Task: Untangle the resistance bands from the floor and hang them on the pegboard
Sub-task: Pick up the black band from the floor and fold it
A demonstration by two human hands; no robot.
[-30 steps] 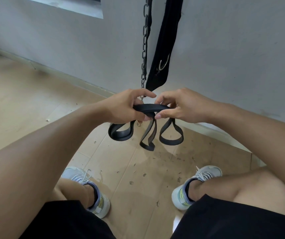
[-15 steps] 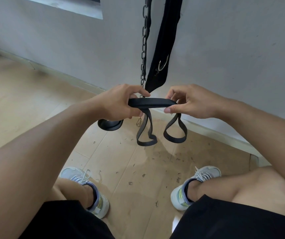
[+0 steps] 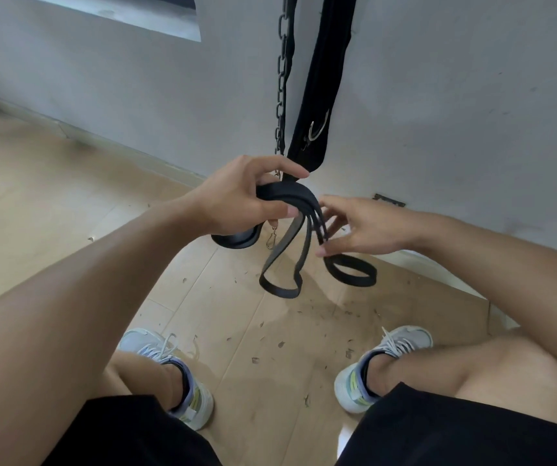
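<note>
- Step in hand: untangling. The resistance bands [image 3: 287,210] hang mid-frame, clear of the floor [image 3: 51,196].
- Left hand [image 3: 247,196] grips the gathered top of the bundle, fingers curled round it.
- Right hand [image 3: 358,230], fingers loosely spread, touches the strands; a firm pinch cannot be confirmed.
- Next, by judgement: separate the loops, then hang them; no pegboard in view.
</note>
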